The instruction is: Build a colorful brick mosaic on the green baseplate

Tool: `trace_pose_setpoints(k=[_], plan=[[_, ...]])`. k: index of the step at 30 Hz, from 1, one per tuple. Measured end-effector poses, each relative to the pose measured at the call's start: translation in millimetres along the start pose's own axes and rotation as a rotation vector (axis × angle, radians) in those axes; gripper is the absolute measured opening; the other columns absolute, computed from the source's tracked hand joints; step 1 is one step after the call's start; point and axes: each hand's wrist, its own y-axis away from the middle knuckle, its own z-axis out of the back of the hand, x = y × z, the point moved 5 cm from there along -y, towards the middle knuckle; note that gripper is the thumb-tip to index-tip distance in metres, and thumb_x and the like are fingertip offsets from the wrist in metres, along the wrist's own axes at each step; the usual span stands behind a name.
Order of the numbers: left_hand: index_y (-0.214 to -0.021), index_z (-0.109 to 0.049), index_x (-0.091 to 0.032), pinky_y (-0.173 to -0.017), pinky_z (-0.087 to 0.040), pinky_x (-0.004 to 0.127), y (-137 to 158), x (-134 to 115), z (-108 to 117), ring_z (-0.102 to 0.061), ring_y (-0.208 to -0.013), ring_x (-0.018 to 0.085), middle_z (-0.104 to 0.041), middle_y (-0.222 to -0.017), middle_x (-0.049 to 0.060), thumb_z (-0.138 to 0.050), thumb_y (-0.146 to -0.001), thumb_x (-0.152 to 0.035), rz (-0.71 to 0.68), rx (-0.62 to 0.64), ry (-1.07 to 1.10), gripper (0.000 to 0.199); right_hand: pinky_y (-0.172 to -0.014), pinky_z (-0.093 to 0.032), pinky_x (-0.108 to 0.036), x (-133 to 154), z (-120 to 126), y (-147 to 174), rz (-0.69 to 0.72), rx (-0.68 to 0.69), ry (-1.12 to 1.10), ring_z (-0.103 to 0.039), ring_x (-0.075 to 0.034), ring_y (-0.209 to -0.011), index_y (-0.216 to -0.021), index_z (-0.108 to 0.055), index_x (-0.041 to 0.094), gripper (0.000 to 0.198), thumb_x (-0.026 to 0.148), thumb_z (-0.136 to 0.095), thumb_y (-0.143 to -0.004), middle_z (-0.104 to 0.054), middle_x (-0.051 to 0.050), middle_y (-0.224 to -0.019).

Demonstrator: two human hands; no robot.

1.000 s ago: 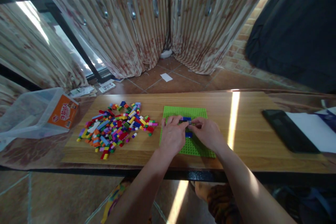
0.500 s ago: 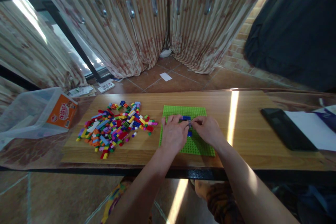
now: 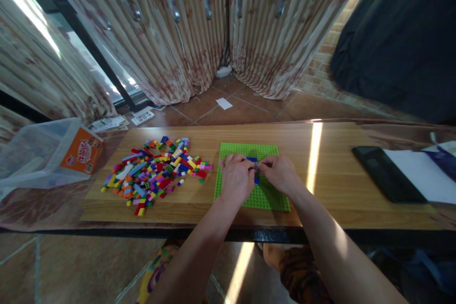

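A green studded baseplate (image 3: 266,202) lies on the wooden board, with blue toy building bricks (image 3: 252,158) near its middle. Another bit of blue brick (image 3: 257,181) shows just below my fingertips. My left hand (image 3: 238,178) rests over the plate's left half, thumb and forefinger closed towards its centre. From the right, my right hand (image 3: 280,174) meets it with thumb and forefinger pinched. Between the two sets of fingertips is a small piece, mostly hidden, whose kind and colour I cannot make out.
A heap of loose multicoloured bricks (image 3: 167,169) spreads over the board (image 3: 199,135) to the left. Beyond it stands a clear plastic bin (image 3: 42,147) with an orange label. A dark tablet-like slab (image 3: 386,173) and white papers (image 3: 409,166) lie at the right.
The view has shifted slightly. My fingertips have drawn a little closer together over the small piece; both hands stay over the middle of the baseplate.
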Motion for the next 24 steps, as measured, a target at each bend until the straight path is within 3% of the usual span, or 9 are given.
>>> trace_pose_setpoints(k=[17,24], plan=[[-0.086,-0.074,-0.024,-0.099,-0.033,0.054,-3,-6,2,-0.052,-0.107,0.027,-0.071,-0.100,0.005,-0.065,-0.084,-0.023,0.015,0.066,-0.045,0.009,-0.054,-0.037,-0.024,2,-1,-4,-0.024,0.003,0.026,-0.062,-0.015,-0.062,-0.068,-0.075,0.019,0.020,0.022,-0.058,-0.077,-0.070,-0.004,-0.064],[-0.089,-0.075,-0.028,-0.097,-0.034,0.051,-4,4,-4,-0.054,-0.108,0.026,-0.074,-0.105,0.002,-0.069,-0.082,-0.026,0.081,0.041,0.034,0.009,-0.057,-0.039,-0.025,2,-3,-3,-0.011,-0.007,0.046,-0.065,-0.017,-0.067,-0.072,-0.076,0.020,0.022,0.024,-0.056,-0.079,-0.073,-0.006,-0.069]])
